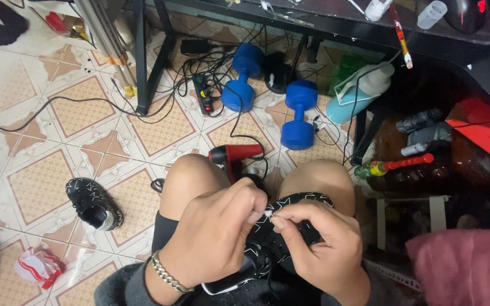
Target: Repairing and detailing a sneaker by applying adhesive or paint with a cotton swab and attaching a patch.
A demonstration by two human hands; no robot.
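Your left hand [214,232] and right hand [319,243] meet over the black star-patterned shoe [282,238] resting on your lap between your knees. Both grips are pinched tight on a white lace tip [269,213] just above the shoe. The matching shoe [93,203] lies on the tiled floor [41,181], well apart.

Black sneaker [290,229] with white star print, on the lap between the knees, laces uppermost

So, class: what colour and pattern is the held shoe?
Black with white stars, seen in the head view.
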